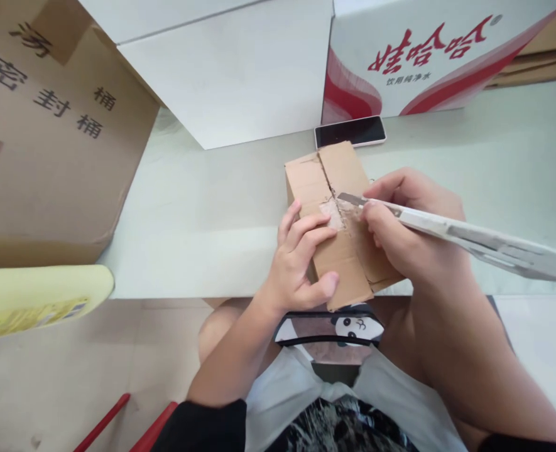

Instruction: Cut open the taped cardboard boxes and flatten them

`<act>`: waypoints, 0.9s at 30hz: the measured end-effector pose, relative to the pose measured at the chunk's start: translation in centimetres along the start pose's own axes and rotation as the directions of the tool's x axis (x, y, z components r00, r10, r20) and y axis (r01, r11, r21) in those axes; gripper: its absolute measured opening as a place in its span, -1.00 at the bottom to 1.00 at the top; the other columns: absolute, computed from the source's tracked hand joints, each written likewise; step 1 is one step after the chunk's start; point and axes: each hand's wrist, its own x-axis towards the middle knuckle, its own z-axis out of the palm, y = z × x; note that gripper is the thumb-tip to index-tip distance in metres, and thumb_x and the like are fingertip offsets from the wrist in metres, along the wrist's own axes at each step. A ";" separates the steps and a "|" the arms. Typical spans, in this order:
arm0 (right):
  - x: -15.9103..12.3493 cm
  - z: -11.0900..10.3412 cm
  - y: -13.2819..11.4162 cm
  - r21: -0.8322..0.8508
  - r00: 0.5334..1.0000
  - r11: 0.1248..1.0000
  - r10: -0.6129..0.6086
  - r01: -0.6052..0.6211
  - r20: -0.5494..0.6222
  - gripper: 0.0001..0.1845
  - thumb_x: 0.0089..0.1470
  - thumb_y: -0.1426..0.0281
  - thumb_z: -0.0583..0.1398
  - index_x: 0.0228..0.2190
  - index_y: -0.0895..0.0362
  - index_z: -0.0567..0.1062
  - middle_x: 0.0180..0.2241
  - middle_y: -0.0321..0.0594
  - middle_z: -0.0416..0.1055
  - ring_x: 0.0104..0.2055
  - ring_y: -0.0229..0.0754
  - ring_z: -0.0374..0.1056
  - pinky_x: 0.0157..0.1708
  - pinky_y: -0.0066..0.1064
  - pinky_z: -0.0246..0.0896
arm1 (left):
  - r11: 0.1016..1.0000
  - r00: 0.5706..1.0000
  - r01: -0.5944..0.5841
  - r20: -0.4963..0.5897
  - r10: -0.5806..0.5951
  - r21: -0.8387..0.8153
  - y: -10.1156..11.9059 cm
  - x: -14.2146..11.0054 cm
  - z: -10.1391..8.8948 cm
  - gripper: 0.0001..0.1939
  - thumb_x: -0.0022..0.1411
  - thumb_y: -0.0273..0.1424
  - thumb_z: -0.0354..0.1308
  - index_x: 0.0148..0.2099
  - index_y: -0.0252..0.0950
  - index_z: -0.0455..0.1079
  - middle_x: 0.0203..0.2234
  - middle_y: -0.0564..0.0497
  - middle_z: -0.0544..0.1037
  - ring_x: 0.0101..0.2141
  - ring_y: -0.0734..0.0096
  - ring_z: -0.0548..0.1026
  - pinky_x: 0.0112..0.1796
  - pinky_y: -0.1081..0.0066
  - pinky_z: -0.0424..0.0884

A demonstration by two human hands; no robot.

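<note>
A small brown cardboard box point(337, 263) lies at the front edge of the table, its flaps meeting along a seam with torn tape across the middle. My left hand point(301, 257) rests on the box's left side, fingers spread over the top and thumb near the front corner. In my right hand point(412, 220) is a white utility knife point(475, 237), pinched near its blade end. The blade point(349, 199) is out and points at the seam. Whether the tip touches the cardboard I cannot tell. My right fingers hide part of the box's right side.
Behind the box a phone point(350, 131) lies against a white and red carton point(428, 69). A plain white box point(240, 81) stands beside it. At left are a large brown carton point(61, 169) and a yellow package point(42, 298). The table point(197, 251) is pale green.
</note>
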 end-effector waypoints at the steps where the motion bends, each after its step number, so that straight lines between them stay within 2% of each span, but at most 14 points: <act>1: -0.1 0.1 -0.1 -0.031 1.000 0.999 -0.024 0.024 0.003 -0.94 0.02 0.39 0.22 -0.39 0.02 0.52 -0.57 -0.35 0.45 -0.53 -0.23 0.35 -0.52 -0.38 0.19 | 1.000 1.000 0.005 -0.007 -0.005 -0.003 0.0 -0.1 0.0 -0.53 0.37 -0.07 0.01 0.18 -0.21 0.31 0.09 -0.15 0.52 0.17 0.02 0.48 0.38 -0.19 0.12; 6: 0.0 0.4 0.1 -0.162 0.991 0.978 -0.121 0.128 0.052 -0.91 0.01 0.38 0.24 -0.35 0.00 0.55 -0.51 -0.33 0.51 -0.53 -0.23 0.36 -0.50 -0.37 0.21 | 0.999 0.999 0.030 -0.023 -0.030 -0.012 -0.1 -0.4 -0.1 -0.56 0.35 -0.10 0.03 0.16 -0.21 0.33 0.09 -0.14 0.53 0.17 0.02 0.48 0.38 -0.18 0.13; 14: -0.7 1.0 -0.7 -0.257 0.989 0.956 -0.145 0.140 0.001 -0.88 0.03 0.39 0.23 -0.33 0.02 0.57 -0.46 -0.31 0.57 -0.48 -0.21 0.43 -0.39 -0.35 0.30 | 0.998 0.999 0.041 -0.023 -0.042 -0.053 -0.1 -0.6 -0.1 -0.57 0.34 -0.14 0.05 0.14 -0.23 0.35 0.09 -0.14 0.53 0.17 0.06 0.48 0.41 -0.13 0.11; 20: -0.1 0.8 0.0 -0.245 0.984 0.954 -0.151 0.170 0.097 -0.85 0.01 0.32 0.25 -0.32 0.01 0.60 -0.46 -0.31 0.57 -0.48 -0.22 0.40 -0.42 -0.36 0.24 | 0.998 0.999 0.039 -0.023 -0.040 -0.055 0.0 -0.6 -0.1 -0.58 0.35 -0.13 0.06 0.15 -0.21 0.35 0.10 -0.14 0.53 0.19 0.04 0.47 0.41 -0.14 0.12; 23: 0.1 0.8 0.1 -0.244 0.985 0.956 -0.140 0.161 0.102 -0.83 0.02 0.29 0.25 -0.33 0.03 0.61 -0.47 -0.31 0.56 -0.49 -0.22 0.39 -0.41 -0.34 0.23 | 0.998 0.999 0.038 -0.014 -0.039 -0.057 -0.1 -0.6 -0.2 -0.56 0.34 -0.13 0.07 0.16 -0.21 0.35 0.11 -0.14 0.53 0.19 0.04 0.47 0.41 -0.14 0.12; 27: 0.1 0.7 0.0 -0.228 0.985 0.962 -0.126 0.150 0.114 -0.88 0.00 0.35 0.25 -0.35 0.01 0.58 -0.48 -0.32 0.55 -0.50 -0.21 0.37 -0.41 -0.33 0.22 | 0.998 0.999 0.043 -0.015 -0.044 -0.049 -0.1 -0.7 -0.2 -0.56 0.35 -0.12 0.05 0.17 -0.20 0.36 0.11 -0.12 0.52 0.21 0.04 0.45 0.41 -0.16 0.11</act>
